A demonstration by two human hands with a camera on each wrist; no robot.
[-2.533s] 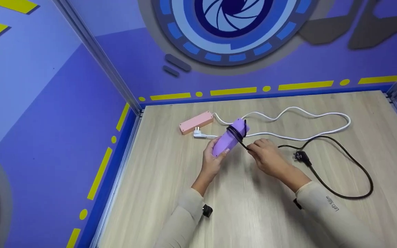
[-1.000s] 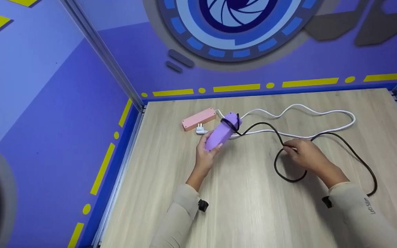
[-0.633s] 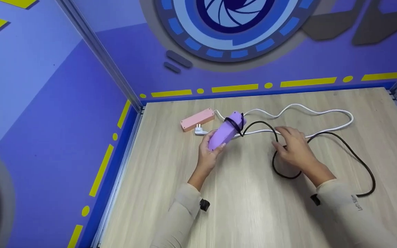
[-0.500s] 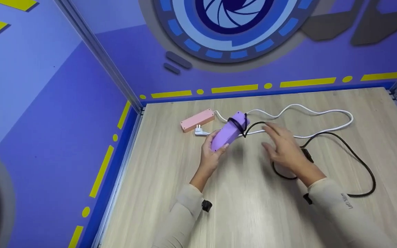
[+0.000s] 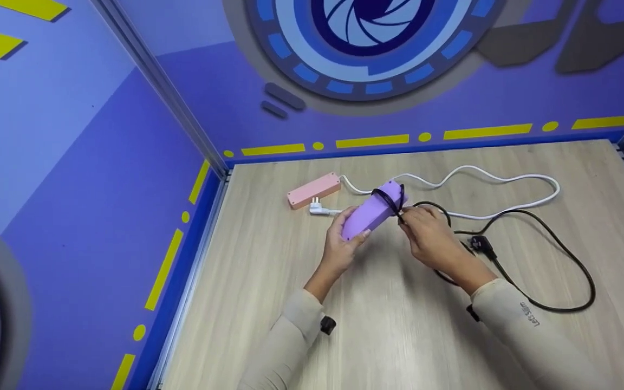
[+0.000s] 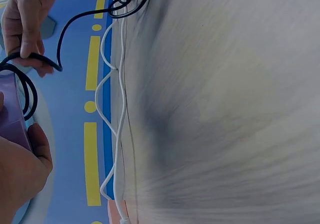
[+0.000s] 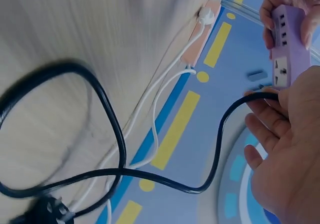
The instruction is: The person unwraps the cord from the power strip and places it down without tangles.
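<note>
My left hand [image 5: 339, 246] grips the lower end of a purple power strip [image 5: 369, 216], tilted and raised over the table. Its black cord [image 5: 593, 284] wraps the upper end in a few turns. Close beside that end, my right hand [image 5: 432, 238] pinches the cord between thumb and fingers. Sockets [image 7: 281, 71] on the strip's side show in the right wrist view. Beyond my right hand the cord runs in loose loops, and its black plug [image 5: 483, 246] lies on the table.
A pink power strip [image 5: 313, 189] lies at the table's back left, beside its white plug [image 5: 318, 207]. Its white cord [image 5: 553, 187] spreads in a long loop across the back. Printed blue walls [image 5: 128, 179] stand behind and left of the wooden table [image 5: 258, 303].
My right hand drew the black cord out to the right, loosened its fingers, came back left and now pinches it near the purple strip. My left hand keeps its hold.
</note>
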